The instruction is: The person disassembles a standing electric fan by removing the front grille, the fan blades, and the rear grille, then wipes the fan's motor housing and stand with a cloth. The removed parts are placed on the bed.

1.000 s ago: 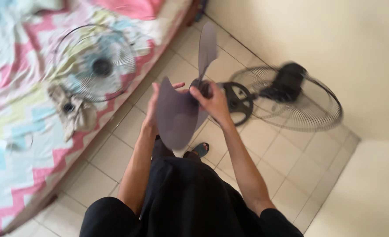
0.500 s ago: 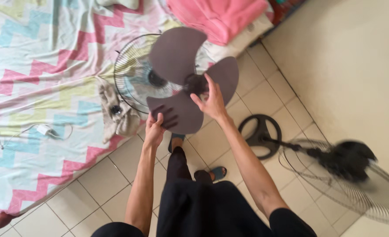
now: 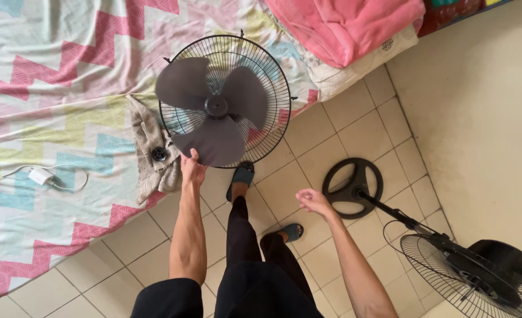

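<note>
A grey three-bladed fan blade (image 3: 214,115) lies over a black round wire fan guard (image 3: 276,88) on the edge of the bed. My left hand (image 3: 192,168) grips the lowest blade at its rim. My right hand (image 3: 313,201) hangs free over the tiled floor, fingers loosely apart and holding nothing. A beige cloth (image 3: 149,144) with a small black cap (image 3: 159,154) on it sits just left of the guard.
The bed (image 3: 55,106) has a zigzag-patterned sheet, a pink blanket (image 3: 343,23) and a white charger with cable (image 3: 40,175). A black pedestal fan lies on the floor, its round base (image 3: 353,187) near my right hand and its motor head with rear guard (image 3: 479,274) at bottom right.
The fan blade has moved left from in front of me onto the guard on the bed. My right hand has let go of its hub and dropped away; my left hand still holds a blade.
</note>
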